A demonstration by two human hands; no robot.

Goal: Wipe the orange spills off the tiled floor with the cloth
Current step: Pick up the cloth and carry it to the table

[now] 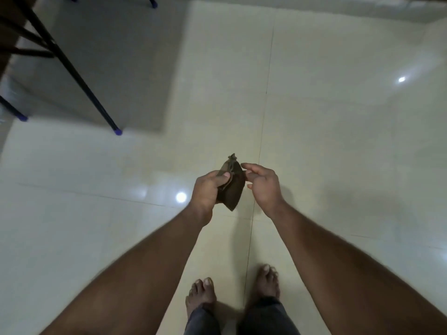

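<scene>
Glossy cream tiled floor (338, 146), grout lines running away from the camera, two bright lamp reflections on the glaze; no orange spill visible anywhere in view. Dark brown cloth (233, 187) held up in the air, well above the tiles, folded into a small pad with one frayed corner sticking up. Gripped by the left hand (208, 192), thumb pressed over the upper fold and fingers curled behind, presumably to keep the folds together so a compact wiping face stays ready. Right hand (262, 184) just beside the cloth's right edge, fingers loosely bent and holding nothing; contact of the fingertips with the fabric not possible to tell, probably poised to adjust or refold. Both forearms stretched forward at mid-frame, bare feet (200, 296) and dark trouser hems at the bottom edge, so standing upright, not yet crouched to floor level. Black metal furniture legs (72, 68) with blue caps at upper left, grey shadow beneath. Judged: wiping not under way here; spill location still to be found outside this view.
</scene>
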